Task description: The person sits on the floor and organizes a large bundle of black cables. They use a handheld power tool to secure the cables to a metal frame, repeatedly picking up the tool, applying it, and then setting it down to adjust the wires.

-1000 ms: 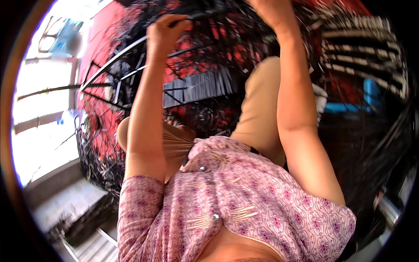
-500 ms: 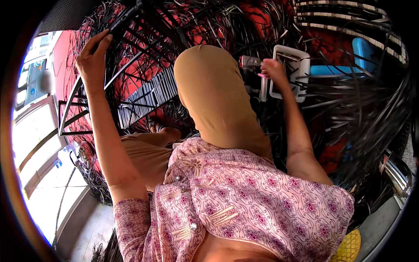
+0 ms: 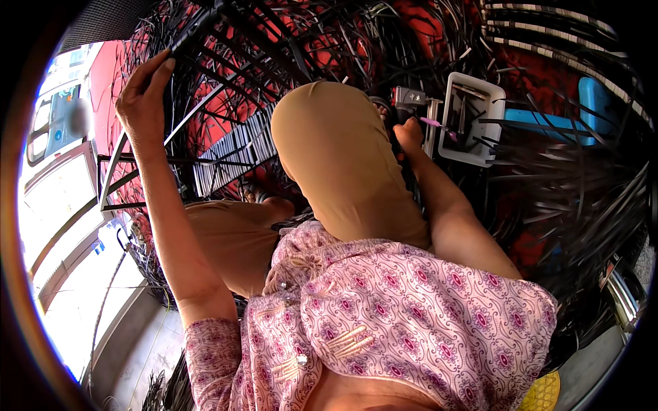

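My left hand (image 3: 142, 99) is raised at the upper left, its thumb and fingers closed on the edge of a black metal frame (image 3: 199, 31). Dark strips are woven across part of this frame, and its pale bare bars slant down toward the left. On the far side of my raised knee, my right hand (image 3: 410, 135) is closed beside a grey-and-black staple gun (image 3: 410, 96). A thin pink-handled tool (image 3: 431, 122) sticks out from that hand toward a white tray. Whether my fingers also grip the gun's handle is hidden.
The white tray (image 3: 499, 113) contains small tools. Beside it lies a blue plastic piece (image 3: 541, 122). Black strips (image 3: 582, 178) spread over the red floor covering, thickest at the right. Striped banded rails (image 3: 555, 34) stand at the upper right; a yellow round seat (image 3: 543, 394) shows below.
My right hand has moved down and left, from beside the white tray to the staple gun. The pink-handled tool now shows more clearly. My left hand stays on the black frame.
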Demonstrator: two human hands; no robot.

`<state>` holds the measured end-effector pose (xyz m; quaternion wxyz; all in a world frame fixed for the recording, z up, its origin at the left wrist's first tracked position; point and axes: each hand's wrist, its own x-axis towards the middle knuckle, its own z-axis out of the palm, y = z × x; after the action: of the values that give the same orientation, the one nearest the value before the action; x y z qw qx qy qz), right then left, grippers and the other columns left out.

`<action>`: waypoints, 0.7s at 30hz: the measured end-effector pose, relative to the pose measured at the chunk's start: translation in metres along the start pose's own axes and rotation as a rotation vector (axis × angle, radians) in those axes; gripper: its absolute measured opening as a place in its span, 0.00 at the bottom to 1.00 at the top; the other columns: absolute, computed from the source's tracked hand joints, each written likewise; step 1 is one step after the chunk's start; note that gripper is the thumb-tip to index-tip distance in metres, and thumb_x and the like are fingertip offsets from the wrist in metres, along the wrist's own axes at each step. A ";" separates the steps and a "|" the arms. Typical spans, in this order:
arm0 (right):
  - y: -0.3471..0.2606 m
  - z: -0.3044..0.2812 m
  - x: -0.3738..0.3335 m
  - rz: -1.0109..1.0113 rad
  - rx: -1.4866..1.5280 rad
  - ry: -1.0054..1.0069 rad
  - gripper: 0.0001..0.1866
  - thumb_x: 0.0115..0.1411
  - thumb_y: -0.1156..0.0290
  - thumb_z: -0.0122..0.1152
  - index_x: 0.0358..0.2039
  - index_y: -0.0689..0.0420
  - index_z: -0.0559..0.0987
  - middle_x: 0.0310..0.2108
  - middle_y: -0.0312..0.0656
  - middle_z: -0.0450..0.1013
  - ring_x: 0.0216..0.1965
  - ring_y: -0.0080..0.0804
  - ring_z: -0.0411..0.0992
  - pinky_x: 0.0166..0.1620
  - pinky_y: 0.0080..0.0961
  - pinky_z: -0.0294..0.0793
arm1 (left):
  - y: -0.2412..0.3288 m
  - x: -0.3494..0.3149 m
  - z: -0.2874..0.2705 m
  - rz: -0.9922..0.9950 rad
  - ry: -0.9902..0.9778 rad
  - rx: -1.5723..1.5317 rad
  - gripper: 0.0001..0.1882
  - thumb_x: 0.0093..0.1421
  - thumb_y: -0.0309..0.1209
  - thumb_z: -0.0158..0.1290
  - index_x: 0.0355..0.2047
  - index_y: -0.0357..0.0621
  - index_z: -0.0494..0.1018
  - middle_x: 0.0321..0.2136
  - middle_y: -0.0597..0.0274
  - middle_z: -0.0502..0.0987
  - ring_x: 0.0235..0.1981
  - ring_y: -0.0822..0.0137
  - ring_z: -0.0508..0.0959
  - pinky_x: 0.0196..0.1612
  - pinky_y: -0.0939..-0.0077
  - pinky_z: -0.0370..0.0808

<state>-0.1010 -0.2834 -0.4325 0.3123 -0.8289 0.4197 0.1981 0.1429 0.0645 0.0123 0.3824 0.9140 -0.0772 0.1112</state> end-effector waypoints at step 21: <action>-0.015 -0.214 -0.125 -0.239 1.104 -0.072 0.13 0.54 0.69 0.67 0.38 0.58 0.76 0.23 0.34 0.72 0.23 0.23 0.71 0.30 0.21 0.70 | -0.004 0.005 -0.006 0.118 0.015 0.150 0.14 0.56 0.43 0.63 0.41 0.55 0.84 0.35 0.64 0.85 0.37 0.72 0.83 0.43 0.78 0.76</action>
<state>-0.1461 -0.3511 -0.1982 0.7338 -0.5773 0.3532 -0.0592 0.1473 0.0714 0.0147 0.3062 0.9331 -0.1198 0.1458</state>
